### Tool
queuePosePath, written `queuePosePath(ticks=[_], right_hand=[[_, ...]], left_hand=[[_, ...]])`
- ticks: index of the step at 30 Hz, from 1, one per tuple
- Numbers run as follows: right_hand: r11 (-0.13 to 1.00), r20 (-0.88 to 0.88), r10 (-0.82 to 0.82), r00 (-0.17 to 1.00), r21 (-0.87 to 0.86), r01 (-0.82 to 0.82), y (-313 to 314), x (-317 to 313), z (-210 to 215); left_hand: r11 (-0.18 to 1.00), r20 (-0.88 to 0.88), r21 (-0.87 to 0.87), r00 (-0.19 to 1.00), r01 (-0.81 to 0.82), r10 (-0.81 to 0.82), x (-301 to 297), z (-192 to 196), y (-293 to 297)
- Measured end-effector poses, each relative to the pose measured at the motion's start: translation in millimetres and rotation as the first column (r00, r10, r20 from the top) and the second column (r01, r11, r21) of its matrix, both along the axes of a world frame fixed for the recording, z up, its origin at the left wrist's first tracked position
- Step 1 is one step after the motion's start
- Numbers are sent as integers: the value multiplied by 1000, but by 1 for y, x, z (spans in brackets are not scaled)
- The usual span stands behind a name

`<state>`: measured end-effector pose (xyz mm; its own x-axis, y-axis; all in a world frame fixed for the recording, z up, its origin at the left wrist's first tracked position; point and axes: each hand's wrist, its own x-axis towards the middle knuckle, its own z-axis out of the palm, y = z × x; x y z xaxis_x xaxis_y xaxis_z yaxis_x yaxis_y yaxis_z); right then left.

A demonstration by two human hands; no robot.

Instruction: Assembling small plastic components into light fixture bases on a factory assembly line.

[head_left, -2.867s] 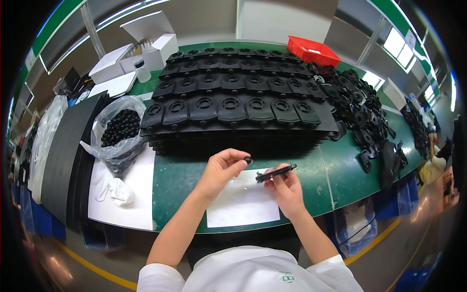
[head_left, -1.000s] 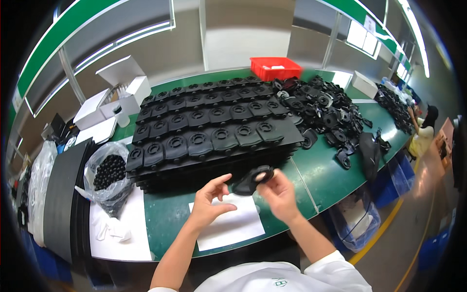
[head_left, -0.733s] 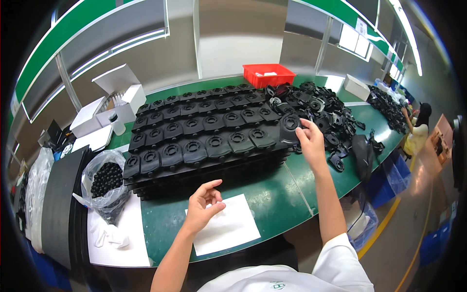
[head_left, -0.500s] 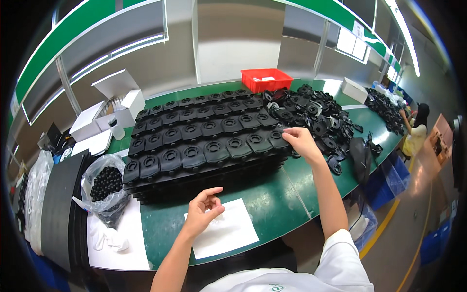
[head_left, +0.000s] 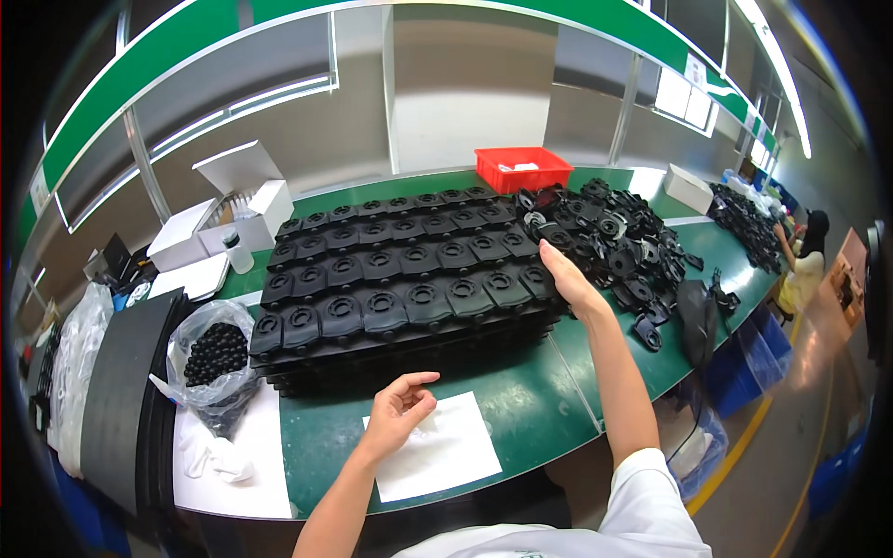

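A stack of black trays (head_left: 409,346) stands in front of me, its top bearing several rows of black plastic parts, each with a round ring (head_left: 379,302). My right hand (head_left: 569,284) is at the stack's right end, fingers stretched out and held together along the edge; nothing shows in it. My left hand (head_left: 400,416) hovers over a white sheet of paper (head_left: 456,456) near the bench's front edge. Its fingers are loosely curled, the thumb apart from the index finger, and I see nothing between them.
Loose black parts (head_left: 614,232) are heaped right of the stack, below a red bin (head_left: 524,172). On the left are a plastic bag of black balls (head_left: 216,353), a small bottle (head_left: 239,256), white boxes (head_left: 246,214) and black sheets (head_left: 126,400). Another person (head_left: 807,260) sits far right.
My right hand has gone from pinching at the corner part to lying with straight fingers along the stack's right end. My left hand keeps almost the same pose. The view has shifted slightly.
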<state>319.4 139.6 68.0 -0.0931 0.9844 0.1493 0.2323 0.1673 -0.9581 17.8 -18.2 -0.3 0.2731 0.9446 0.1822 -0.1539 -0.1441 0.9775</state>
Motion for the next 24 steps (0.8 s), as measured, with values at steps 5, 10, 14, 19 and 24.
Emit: queuePosePath(ticks=[5,10,14,19,24], right_hand=[[995,-182,78,980,-48,-88,6,4,-1],[944,-606,-283,744,-40,327,1,22,-41],[772,83,-518,851,474,423,-3,47,-107],[740,516,-531,672,669,71,-27,51,-115],[713,560,-599,572,699,61,-26,65,-126]], left_hand=[[1000,3,16,1000,-5,5,-3,-2,0],[967,-67,183,980,-175,190,-8,-2,0],[825,-64,398,885,-401,461,-30,26,-15],[269,16,829,502,-491,865,-93,70,-41],[36,-95,941,-162,-337,982,-224,91,-71]])
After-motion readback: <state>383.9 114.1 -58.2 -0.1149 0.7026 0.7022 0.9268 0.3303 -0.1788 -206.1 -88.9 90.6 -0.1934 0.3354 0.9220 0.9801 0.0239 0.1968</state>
